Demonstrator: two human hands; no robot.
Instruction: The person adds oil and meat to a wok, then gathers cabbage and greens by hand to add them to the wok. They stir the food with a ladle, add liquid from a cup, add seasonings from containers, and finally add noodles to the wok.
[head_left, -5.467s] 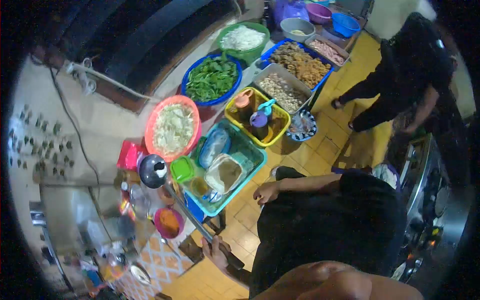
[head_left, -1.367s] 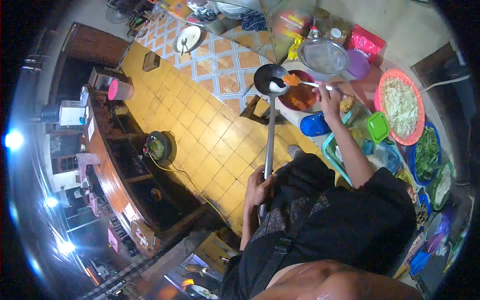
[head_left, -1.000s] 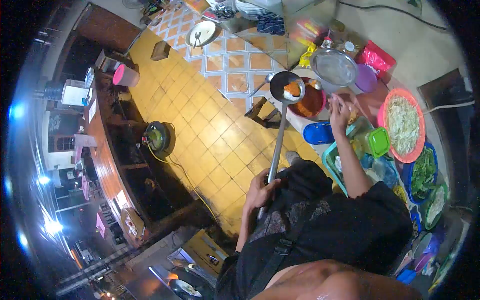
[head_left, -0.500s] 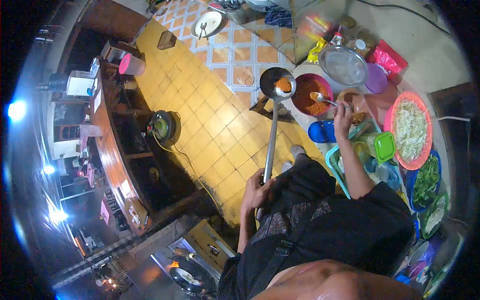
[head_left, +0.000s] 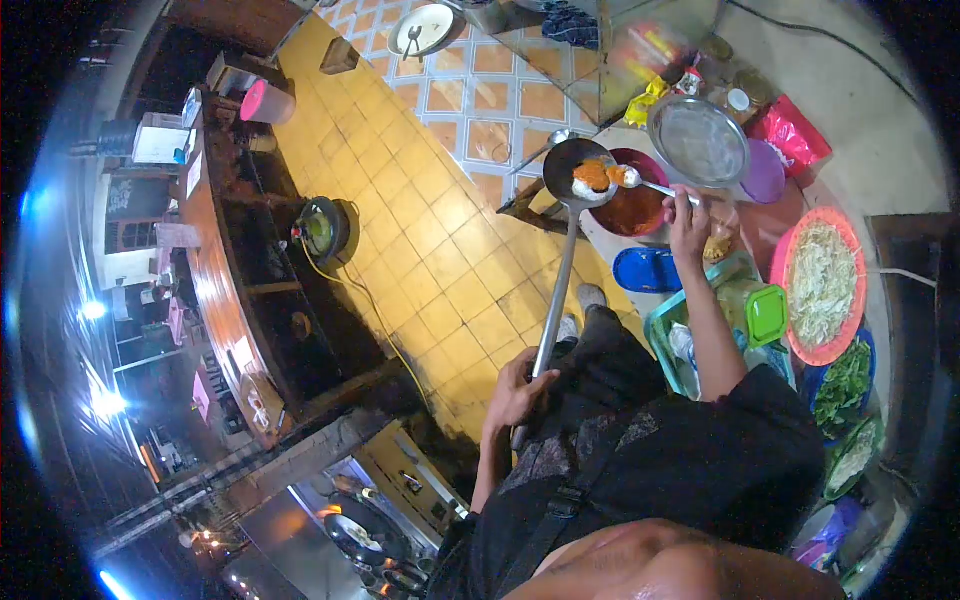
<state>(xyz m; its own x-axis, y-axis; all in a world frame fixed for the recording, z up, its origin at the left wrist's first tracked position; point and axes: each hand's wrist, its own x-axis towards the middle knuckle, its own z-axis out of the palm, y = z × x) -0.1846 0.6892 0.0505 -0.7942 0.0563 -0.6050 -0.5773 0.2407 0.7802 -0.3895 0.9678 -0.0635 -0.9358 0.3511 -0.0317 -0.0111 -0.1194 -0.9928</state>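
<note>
My left hand [head_left: 517, 388] is wrapped round the long metal handle of a ladle [head_left: 562, 285], whose dark bowl holds orange-red paste and something white. In my right hand [head_left: 688, 228] is a metal spoon [head_left: 655, 188], its tip at the ladle bowl's right edge with orange paste [head_left: 594, 176] on it. Partly behind the spoon and ladle sits a dark pink bowl [head_left: 650, 160] of reddish-orange paste. Below it lies a blue container [head_left: 642, 269], near my right forearm.
Right of my arm stand a teal basket [head_left: 660, 325] with a green-lidded tub [head_left: 767, 316], a pink colander [head_left: 778, 262] of shredded cabbage and leafy greens [head_left: 842, 390]. A metal plate [head_left: 698, 140] lies beyond. At lower left, a wok [head_left: 368, 535] sits on a stove.
The spoon has risen out of the paste bowl and moved left to the ladle. More orange paste now shows in the ladle, which has shifted slightly right and down.
</note>
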